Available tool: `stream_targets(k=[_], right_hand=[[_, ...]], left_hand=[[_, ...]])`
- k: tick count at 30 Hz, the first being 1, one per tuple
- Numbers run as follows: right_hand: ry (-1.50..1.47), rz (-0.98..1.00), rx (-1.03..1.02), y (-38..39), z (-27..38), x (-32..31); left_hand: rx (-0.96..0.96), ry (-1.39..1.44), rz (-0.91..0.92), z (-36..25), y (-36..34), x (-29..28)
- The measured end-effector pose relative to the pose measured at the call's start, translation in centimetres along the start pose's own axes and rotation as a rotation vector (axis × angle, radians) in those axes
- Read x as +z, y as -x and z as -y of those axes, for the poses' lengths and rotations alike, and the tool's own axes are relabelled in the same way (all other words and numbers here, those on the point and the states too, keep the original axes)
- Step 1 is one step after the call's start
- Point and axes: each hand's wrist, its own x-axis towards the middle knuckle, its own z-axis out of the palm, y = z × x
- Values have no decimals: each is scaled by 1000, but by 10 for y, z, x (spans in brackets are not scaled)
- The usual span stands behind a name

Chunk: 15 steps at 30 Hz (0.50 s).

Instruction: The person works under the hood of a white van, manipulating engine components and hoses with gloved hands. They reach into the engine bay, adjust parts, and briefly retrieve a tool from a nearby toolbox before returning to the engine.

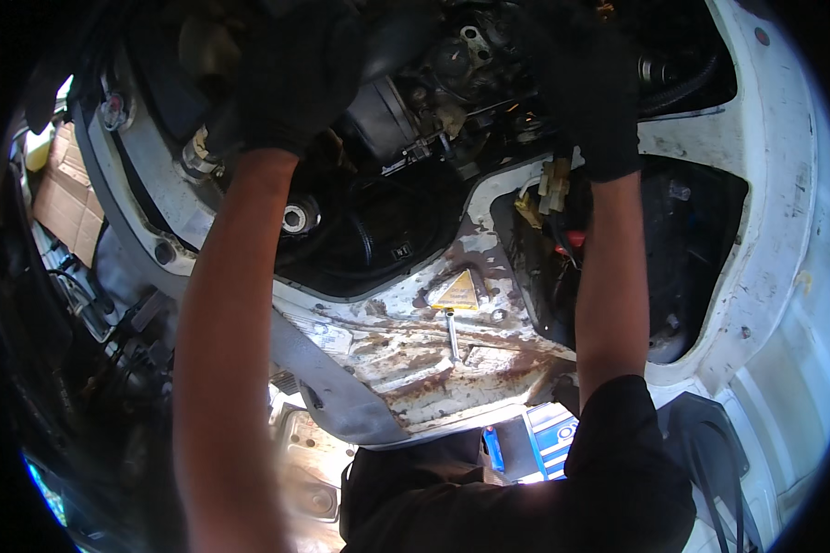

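Note:
My left hand (pixel 300 88), in a black glove, reaches over the left part of an open engine bay, beside a dark box-shaped engine part (pixel 381 118). On the other side of the engine (pixel 461 60), my right hand (pixel 592 101), gloved in black too, is near a ribbed dark hose (pixel 681 92). Both gloves merge into the shadow, so their fingers and anything in them are hidden. Between my forearms, a small wrench (pixel 453 336) lies on the worn, rusty white panel (pixel 406 369), just below a yellow triangular sticker (pixel 458 291).
Pale wire connectors (pixel 553 187) and a red piece (pixel 572 241) sit in the right opening, beside my forearm. White body metal (pixel 773 194) curves along the right. Cardboard (pixel 69 198) stands at far left. A blue and white box (pixel 551 441) is below the panel.

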Motion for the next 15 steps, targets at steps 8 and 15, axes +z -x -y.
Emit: stream_targets(k=[8, 15], right_hand=[[80, 102, 128, -19, 32, -21], [195, 99, 17, -10, 15, 0]], left_hand=[[-12, 17, 18, -2, -5, 0], [-5, 19, 20, -4, -6, -1]])
